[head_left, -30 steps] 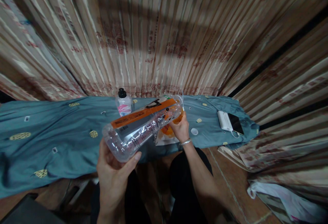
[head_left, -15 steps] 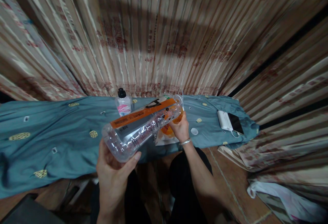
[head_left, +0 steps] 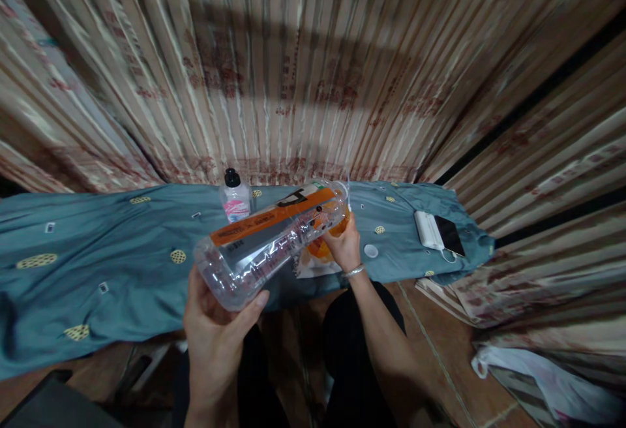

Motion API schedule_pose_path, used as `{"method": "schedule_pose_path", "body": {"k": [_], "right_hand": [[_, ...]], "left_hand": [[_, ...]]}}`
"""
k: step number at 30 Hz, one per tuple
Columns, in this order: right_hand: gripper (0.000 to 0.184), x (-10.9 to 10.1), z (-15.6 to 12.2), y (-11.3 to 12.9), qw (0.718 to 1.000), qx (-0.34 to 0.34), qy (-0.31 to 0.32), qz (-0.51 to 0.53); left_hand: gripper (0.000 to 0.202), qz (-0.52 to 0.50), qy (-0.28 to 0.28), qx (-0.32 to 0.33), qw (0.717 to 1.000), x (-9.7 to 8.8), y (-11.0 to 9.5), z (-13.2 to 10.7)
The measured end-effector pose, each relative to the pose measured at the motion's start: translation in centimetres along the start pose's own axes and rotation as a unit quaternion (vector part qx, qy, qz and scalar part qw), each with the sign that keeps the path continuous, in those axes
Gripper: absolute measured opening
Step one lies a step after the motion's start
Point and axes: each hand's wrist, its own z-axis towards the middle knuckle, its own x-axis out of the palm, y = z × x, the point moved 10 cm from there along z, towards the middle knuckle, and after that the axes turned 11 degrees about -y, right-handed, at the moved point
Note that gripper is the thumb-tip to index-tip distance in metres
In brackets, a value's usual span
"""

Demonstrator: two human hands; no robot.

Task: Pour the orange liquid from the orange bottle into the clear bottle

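A large clear plastic bottle point(head_left: 254, 265) with an orange and grey label lies tilted in the air, its base toward me and its narrower end up and to the right. My left hand point(head_left: 215, 330) is wrapped round the base from below, thumb on the near side. At the far end my right hand point(head_left: 345, 245), with a bracelet at the wrist, is closed on an orange see-through thing point(head_left: 320, 248) partly hidden behind the bottle. Whether these fingers also touch the bottle, I cannot tell. A whitish packet-like piece point(head_left: 317, 270) shows below the orange thing.
On the teal patterned cloth point(head_left: 122, 284) stands a small clear bottle with a black cap point(head_left: 235, 196). A white round disc point(head_left: 371, 250) lies to the right, then a white device point(head_left: 429, 229) cabled to a dark phone-like slab point(head_left: 448, 235). Curtains point(head_left: 293, 89) hang behind.
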Motion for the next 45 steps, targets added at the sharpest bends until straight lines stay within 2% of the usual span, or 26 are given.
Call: {"method": "schedule_pose_path", "body": {"k": [21, 28, 45], "right_hand": [[0.054, 0.01, 0.05, 0.04, 1.000, -0.008, -0.002, -0.014], [0.056, 0.08, 0.06, -0.04, 1.000, -0.006, 0.001, -0.011], [0.055, 0.03, 0.06, 0.01, 1.000, -0.003, -0.001, -0.011]], "left_hand": [[0.077, -0.001, 0.004, 0.002, 1.000, 0.03, -0.14, -0.02], [0.071, -0.003, 0.007, 0.012, 1.000, 0.28, -0.27, -0.03], [0.075, -0.001, 0.011, 0.003, 1.000, 0.25, -0.31, -0.15]]}}
